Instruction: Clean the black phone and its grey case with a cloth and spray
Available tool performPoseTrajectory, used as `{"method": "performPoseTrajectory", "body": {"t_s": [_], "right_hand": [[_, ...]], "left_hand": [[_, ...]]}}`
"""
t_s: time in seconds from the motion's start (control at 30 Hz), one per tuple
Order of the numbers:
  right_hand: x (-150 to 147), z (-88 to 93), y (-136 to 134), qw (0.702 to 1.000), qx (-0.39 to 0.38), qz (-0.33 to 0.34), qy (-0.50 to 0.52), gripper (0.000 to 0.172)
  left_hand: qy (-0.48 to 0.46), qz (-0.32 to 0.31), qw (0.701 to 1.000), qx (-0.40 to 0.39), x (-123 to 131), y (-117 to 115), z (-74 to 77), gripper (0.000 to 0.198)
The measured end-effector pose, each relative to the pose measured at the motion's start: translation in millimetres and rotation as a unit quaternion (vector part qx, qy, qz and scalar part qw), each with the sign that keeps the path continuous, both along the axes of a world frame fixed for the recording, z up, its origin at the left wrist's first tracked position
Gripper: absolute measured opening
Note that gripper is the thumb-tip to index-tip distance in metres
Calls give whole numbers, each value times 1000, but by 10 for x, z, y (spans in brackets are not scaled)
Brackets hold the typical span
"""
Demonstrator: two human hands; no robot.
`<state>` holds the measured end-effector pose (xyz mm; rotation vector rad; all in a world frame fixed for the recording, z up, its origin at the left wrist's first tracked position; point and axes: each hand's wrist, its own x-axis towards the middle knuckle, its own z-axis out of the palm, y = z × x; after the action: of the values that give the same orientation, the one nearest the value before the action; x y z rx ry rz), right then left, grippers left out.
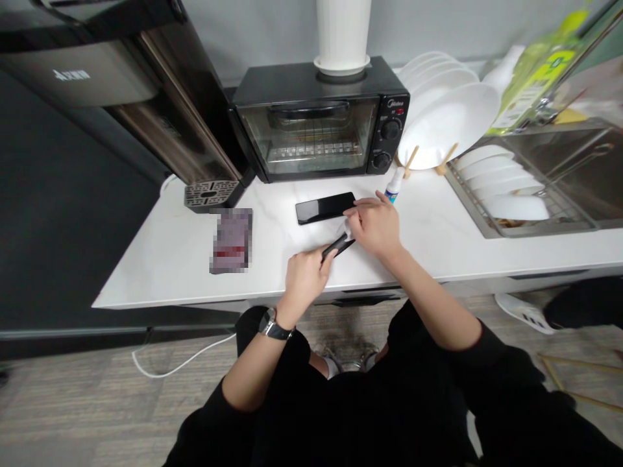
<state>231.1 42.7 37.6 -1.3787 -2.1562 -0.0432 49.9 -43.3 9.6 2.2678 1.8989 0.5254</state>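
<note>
Currently, in front of the oven [311, 133], a slim black object [335, 246] is clasped by the left hand [306, 274]; whitish material [347, 229] is held against it by the right hand [376, 227].

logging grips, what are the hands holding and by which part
The left hand grips a slim black object by its near end; what the right hand holds is unclear.

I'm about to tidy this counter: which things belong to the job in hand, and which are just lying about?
Likely in the job:
dark slim object, held by the left hand
white material at the right hand
small white bottle and black slab, close by

Apparently just lying about:
toaster oven
white pot
white plates
pixelated item
</note>
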Motion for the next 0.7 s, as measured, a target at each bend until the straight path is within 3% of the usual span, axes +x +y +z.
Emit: {"method": "performPoseTrajectory", "body": {"t_s": [0.17, 0.3, 0.4, 0.53, 0.7], "right_hand": [[-420, -15, -407, 997, 8, 68, 22, 37], [-368, 18, -432, 993, 3, 114, -13, 38], [-100, 28, -223, 996, -5, 92, -21, 39], [178, -6, 5, 1000, -7, 5, -9, 41], [-11, -47, -196, 1000, 18, 9, 16, 40]], "left_hand": [[26, 5, 999, -21, -31, 9, -27, 27], [37, -9, 999, -18, -48, 3, -29, 27], [9, -19, 1000, 7, -42, -5, -24, 34], [-5, -13, 1000, 6, -26, -16, -20, 40], [-12, -20, 1000, 9, -25, -17, -28, 38]]}}
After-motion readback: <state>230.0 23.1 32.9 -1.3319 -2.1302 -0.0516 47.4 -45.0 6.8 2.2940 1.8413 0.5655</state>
